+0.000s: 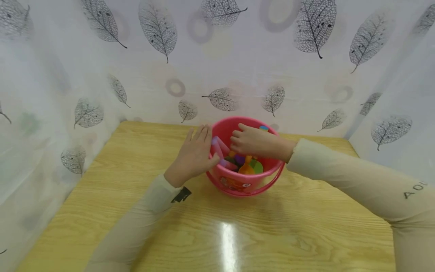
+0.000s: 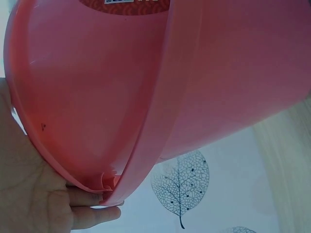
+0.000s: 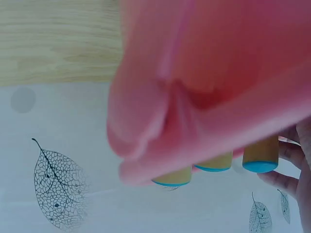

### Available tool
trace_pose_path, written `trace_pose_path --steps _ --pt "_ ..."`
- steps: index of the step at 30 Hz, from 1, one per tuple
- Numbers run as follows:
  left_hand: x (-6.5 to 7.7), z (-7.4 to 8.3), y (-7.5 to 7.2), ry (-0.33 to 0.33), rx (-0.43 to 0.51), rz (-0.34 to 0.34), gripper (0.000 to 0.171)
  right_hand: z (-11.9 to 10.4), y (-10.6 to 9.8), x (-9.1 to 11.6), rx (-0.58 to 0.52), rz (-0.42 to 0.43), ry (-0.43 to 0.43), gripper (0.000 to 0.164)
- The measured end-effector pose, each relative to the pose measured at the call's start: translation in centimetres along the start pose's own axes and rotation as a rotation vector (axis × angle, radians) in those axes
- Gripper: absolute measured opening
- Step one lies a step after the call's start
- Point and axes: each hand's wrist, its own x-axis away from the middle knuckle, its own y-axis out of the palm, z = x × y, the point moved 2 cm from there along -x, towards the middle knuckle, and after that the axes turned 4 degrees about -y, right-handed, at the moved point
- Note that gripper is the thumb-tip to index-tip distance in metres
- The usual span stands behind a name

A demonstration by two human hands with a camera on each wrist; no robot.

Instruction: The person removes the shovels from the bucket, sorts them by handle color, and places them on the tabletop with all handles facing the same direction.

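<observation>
A pink bucket (image 1: 217, 179) with its handle hanging down stands on the table. My left hand (image 1: 193, 155) rests against its left rim, fingers straight and the thumb over the edge. In the left wrist view, the palm lies beside the bucket's rim (image 2: 53, 167). My right hand (image 1: 249, 139) reaches over the bucket's mouth with curled fingers. In the right wrist view, those fingers (image 3: 286, 182) curl about a yellow cylinder (image 3: 260, 153) with a blue end. Two similar cylinders (image 3: 214, 162) show beside it above the rim, their other ends hidden by the bucket.
Inside the bucket lie an orange toy (image 1: 246, 170), a green round piece (image 1: 257, 167) and a pink-purple tubular piece (image 1: 221, 147). The wooden table (image 1: 163, 234) extends around it. A curtain with leaf prints (image 1: 221, 68) hangs behind and at both sides.
</observation>
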Motion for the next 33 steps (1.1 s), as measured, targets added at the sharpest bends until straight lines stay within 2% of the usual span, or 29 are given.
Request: trace_pose_path --steps 3,8,17,26,33 --pt "-0.1 -0.1 0.0 -0.003 0.0 0.0 0.078 0.2 -0.1 -0.3 0.003 -0.032 -0.021 0.017" --pt "-0.2 -0.1 0.1 -0.004 -0.001 -0.009 0.078 0.2 0.6 -0.8 -0.065 -0.064 -0.037 0.021" --pt "-0.1 -0.1 0.3 -0.004 -0.004 0.001 0.078 0.0 1.2 -0.9 -0.061 -0.064 -0.079 0.025" --pt "0.1 0.0 0.3 -0.009 0.005 -0.005 0.079 0.0 1.7 -0.4 -0.044 -0.006 -0.078 0.028" --pt "0.1 0.0 0.1 -0.009 -0.002 0.008 0.079 0.6 1.1 0.3 -0.008 0.013 -0.023 0.023"
